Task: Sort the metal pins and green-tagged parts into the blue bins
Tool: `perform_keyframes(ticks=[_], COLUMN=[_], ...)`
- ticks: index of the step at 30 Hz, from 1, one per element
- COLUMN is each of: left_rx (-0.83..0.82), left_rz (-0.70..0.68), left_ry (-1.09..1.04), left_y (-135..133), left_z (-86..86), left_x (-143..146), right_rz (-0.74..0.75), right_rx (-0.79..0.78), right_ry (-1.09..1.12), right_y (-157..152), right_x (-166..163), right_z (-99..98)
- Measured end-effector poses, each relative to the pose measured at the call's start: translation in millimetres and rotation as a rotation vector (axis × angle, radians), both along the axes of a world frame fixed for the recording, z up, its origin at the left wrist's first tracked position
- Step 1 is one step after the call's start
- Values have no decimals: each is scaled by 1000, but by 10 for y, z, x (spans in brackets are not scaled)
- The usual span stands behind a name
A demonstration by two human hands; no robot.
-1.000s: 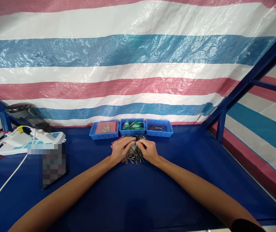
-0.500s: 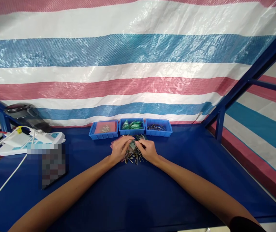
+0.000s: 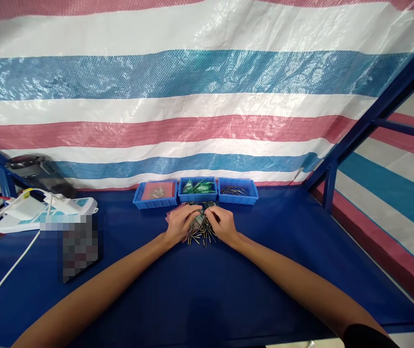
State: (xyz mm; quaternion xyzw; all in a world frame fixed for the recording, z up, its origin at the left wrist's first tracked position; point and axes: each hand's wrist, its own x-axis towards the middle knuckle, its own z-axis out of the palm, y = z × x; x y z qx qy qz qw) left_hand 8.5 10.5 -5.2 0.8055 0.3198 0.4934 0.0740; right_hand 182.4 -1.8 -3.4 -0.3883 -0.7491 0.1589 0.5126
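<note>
My left hand (image 3: 181,222) is closed in a pinch at the left of a pile of small brass-and-dark metal pins (image 3: 203,234). Facing it, my right hand (image 3: 221,223) is closed too, thumb against fingers, at the pile's right side. The fingertips of both come near each other above the pile; whatever they pinch is too small to make out. Beneath the left hand lies pink plastic film (image 3: 172,213), partly covered. Some clear or greenish plastic shows between the hands.
Along the back stand three blue bins: one with a pink bag (image 3: 158,190), one with green packets (image 3: 198,187), one with dark thin pins (image 3: 234,191). At left are a power strip (image 3: 87,208), white cables, a dark bottle (image 3: 43,176) and a blurred-out dark object (image 3: 81,251).
My right hand's fingers have shifted slightly upward. The left hand and the bins look the same.
</note>
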Motion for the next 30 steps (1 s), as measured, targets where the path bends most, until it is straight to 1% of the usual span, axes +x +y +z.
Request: perform_keyframes(ticks=[6, 12, 23, 30], left_rx=[26, 21, 27, -31], left_rz=[-37, -21, -4, 44], left_ry=[-14, -12, 6, 28], left_y=[-5, -7, 0, -15], left_z=[14, 15, -4, 36], left_x=[2, 1, -8, 15], right_rz=[32, 59, 80, 2], right_rx=[-21, -12, 16, 15], right_ry=[37, 3, -51, 109], right_y=[-1, 11, 13, -24], right_x=[8, 13, 17, 21], right_z=[-26, -59, -53, -6])
